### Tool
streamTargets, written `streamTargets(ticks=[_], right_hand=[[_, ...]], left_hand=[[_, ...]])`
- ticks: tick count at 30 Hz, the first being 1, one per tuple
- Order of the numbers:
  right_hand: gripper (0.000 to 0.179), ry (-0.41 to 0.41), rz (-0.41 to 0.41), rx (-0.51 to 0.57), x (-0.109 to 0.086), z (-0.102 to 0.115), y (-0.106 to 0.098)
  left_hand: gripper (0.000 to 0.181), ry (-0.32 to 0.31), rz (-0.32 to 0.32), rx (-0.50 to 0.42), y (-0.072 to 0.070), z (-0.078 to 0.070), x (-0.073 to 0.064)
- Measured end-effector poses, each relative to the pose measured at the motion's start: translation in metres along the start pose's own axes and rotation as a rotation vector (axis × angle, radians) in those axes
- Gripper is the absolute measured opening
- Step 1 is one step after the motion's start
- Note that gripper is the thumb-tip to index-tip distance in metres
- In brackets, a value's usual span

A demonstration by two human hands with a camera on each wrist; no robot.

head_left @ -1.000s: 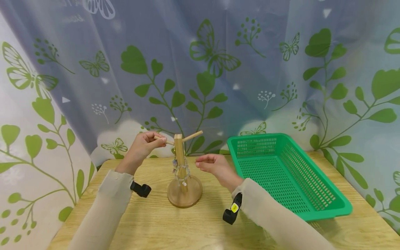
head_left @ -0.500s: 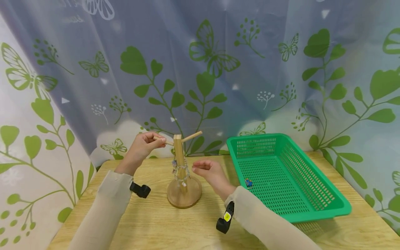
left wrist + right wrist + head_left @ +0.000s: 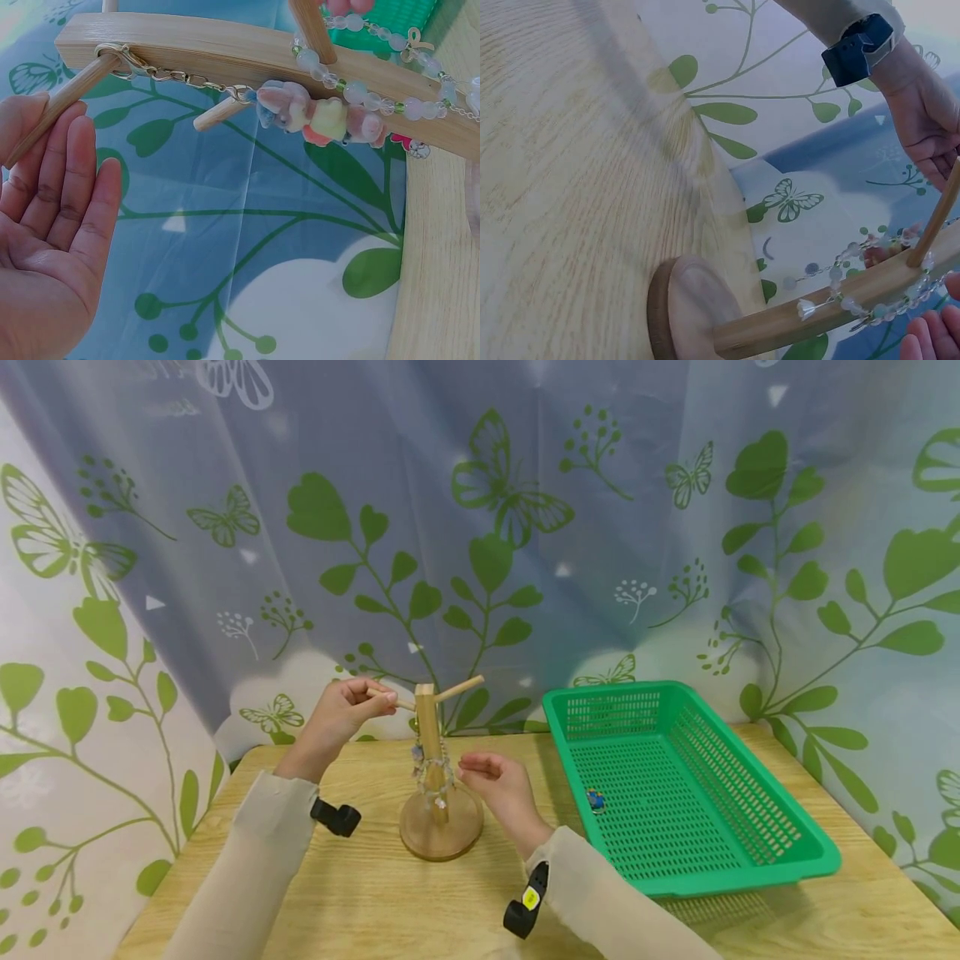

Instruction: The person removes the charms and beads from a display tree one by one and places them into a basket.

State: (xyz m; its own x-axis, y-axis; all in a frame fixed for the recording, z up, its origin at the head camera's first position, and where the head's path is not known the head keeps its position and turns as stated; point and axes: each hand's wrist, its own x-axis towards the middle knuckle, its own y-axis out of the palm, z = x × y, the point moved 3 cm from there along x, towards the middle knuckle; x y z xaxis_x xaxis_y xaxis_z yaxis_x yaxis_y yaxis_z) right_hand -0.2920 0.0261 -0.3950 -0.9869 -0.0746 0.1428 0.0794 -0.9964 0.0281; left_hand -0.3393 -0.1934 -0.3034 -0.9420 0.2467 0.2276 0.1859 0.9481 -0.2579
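Observation:
A wooden peg stand [image 3: 428, 718] with a round base stands on the table. My left hand [image 3: 347, 714] pinches the end of its upper left peg [image 3: 64, 105]. From that peg a gold-clasped keychain with soft pastel figures [image 3: 322, 120] hangs down. A pale beaded bracelet [image 3: 360, 97] loops around the post and a lower peg [image 3: 937, 214]. My right hand [image 3: 504, 793] is just right of the bracelet, its fingers loosely bent and thumb apart from them. Whether its fingertips touch the beads is hard to tell.
A green plastic basket [image 3: 757, 793] stands to the right on the wooden table [image 3: 360, 893]. Inside it, near the left wall, lies a small blue multicoloured item [image 3: 596, 800]. A patterned curtain [image 3: 420, 460] hangs behind.
My right hand has moved left and down, closer to the bracelet, uncovering the small blue item in the basket. My left hand stays on the peg.

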Motion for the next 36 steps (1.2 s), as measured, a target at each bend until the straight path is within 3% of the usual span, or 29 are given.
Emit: streamTargets(ticks=[16,27,34,36], right_hand=[[0.023,-0.086,0.002,-0.012,0.007,-0.024,0.004],[0.022,-0.109,0.019,0.010,-0.008,-0.006,0.014],[0.019,-0.105,0.005,0.017,0.008,-0.036,0.016],[0.018,-0.106,0.003,0.027,0.007,-0.035,0.016]], left_hand=[[0.023,0.006,0.000,0.008,0.000,0.002,0.001],[0.018,0.012,-0.012,-0.004,-0.001,0.003,0.001],[0.016,0.011,-0.016,-0.013,0.000,0.004,0.000],[0.014,0.015,-0.017,-0.017,0.000,0.004,0.001]])
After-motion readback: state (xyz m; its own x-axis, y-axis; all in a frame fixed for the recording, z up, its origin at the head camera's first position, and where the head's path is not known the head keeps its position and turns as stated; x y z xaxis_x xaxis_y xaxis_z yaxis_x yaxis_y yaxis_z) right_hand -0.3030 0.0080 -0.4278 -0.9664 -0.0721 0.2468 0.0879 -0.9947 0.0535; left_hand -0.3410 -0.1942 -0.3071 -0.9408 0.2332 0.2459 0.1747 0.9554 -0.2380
